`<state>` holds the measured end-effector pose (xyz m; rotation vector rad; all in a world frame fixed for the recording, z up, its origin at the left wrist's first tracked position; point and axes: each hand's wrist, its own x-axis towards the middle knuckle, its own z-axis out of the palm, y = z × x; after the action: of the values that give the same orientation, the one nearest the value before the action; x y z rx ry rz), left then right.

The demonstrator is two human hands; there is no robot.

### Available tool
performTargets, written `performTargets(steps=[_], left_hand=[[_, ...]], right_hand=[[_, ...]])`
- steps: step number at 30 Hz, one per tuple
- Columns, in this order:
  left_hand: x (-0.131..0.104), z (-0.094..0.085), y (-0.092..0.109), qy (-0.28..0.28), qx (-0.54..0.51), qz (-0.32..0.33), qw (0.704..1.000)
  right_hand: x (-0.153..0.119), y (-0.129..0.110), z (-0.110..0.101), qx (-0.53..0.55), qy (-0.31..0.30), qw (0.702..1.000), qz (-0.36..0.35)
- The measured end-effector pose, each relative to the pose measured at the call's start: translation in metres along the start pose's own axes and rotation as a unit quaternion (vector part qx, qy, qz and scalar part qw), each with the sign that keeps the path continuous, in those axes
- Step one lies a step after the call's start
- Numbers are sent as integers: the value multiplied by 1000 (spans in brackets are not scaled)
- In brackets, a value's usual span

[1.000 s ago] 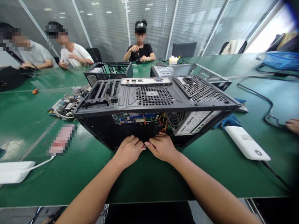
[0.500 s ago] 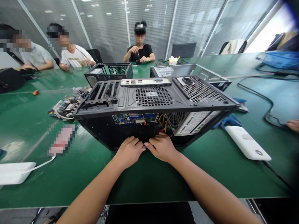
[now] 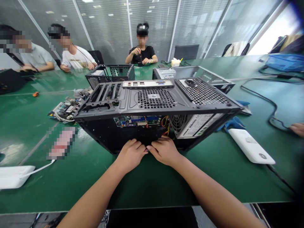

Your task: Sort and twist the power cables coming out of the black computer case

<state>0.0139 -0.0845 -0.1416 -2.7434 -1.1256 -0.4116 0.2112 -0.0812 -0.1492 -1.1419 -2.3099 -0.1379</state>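
A black computer case (image 3: 109, 107) stands on the green table (image 3: 78, 186) with its perforated back panel facing up. Through its open near side show a circuit board (image 3: 137, 120), coloured wires and a labelled power supply (image 3: 199, 125). My left hand (image 3: 133, 155) and my right hand (image 3: 165, 150) meet at the lower near edge of the case, with fingers curled in. Between the fingertips sits something small and dark that I cannot make out. Both hands touch or nearly touch the case edge.
More open cases (image 3: 118, 72) stand behind. Loose boards (image 3: 67, 109) and a blurred phone (image 3: 62, 144) lie left. White power banks (image 3: 251, 146) (image 3: 14, 176) lie on both sides. A cable (image 3: 263, 95) runs right, near another person's hand (image 3: 296, 129). People sit across the table.
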Motion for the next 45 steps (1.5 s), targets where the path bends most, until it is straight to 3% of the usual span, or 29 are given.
performTargets(steps=[19,35,41,45], left_hand=[[-2,-1,1,-19,-10,-10,1000],[-1,-3,4,-2,9,3,1000],[-1,-11,7,-31,-106,-22,994],[-2,-16,7,-44,-306,-66,949]], right_hand=[[1,0,2,5,2,1000,-1],[2,-2,-2,30,-1,999,23],[0,-2,1,27,32,999,10],[-1,-2,-1,38,53,998,2]])
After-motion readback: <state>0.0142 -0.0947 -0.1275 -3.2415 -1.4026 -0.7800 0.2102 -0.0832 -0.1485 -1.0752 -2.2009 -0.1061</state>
